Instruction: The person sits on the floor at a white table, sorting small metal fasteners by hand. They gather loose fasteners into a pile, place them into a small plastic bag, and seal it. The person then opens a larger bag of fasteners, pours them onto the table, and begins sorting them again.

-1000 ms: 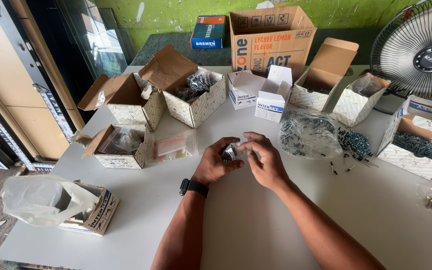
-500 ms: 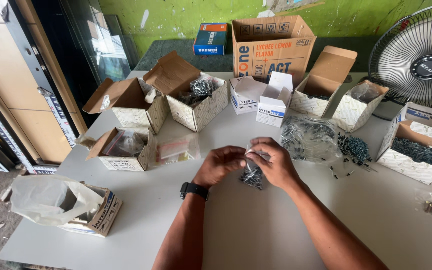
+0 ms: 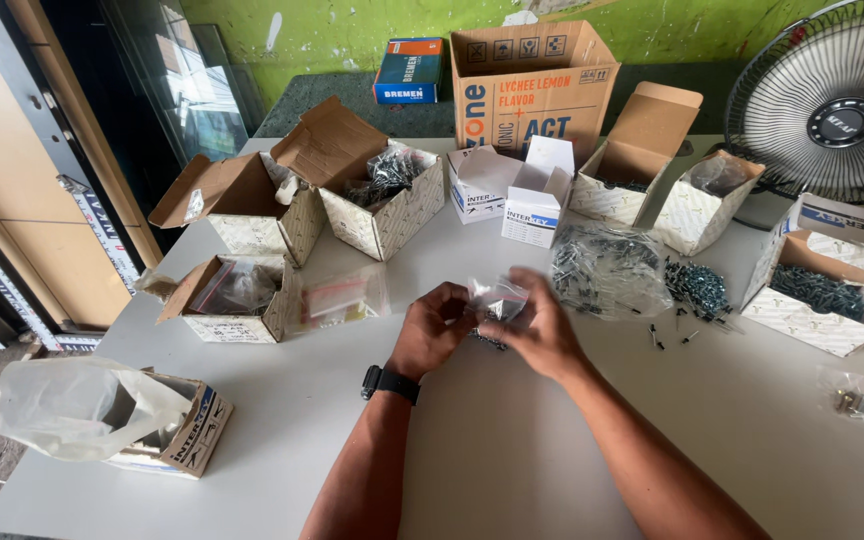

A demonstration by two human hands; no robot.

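At the lower left of the frame an open box (image 3: 177, 440) sits at the edge of the white table (image 3: 512, 470), with a crumpled white plastic bag (image 3: 72, 405) bulging out of it. Above it, at centre left, a small carton (image 3: 237, 300) holds clear packets, and a flat clear packet (image 3: 337, 298) lies just beside it. Higher up, an open carton (image 3: 252, 205) shows what looks like white wrapping, and the next carton (image 3: 387, 195) is heaped with dark screws in plastic.

At the middle of the frame, just above the table, the left hand (image 3: 434, 328) and the right hand (image 3: 542, 330) together pinch a small clear bag (image 3: 497, 300); it is crinkled and see-through, with dark small parts hanging at its lower edge. Both hands are closed on it.

Behind, two small white boxes (image 3: 512, 190) stand open, their insides hidden. Right of centre a big clear bag (image 3: 607, 265) of dark screws lies beside a loose pile of screws (image 3: 697, 285). Two more cartons (image 3: 672, 180) stand behind them; their contents are unclear. At the right edge a carton (image 3: 817, 290) is filled with dark screws.
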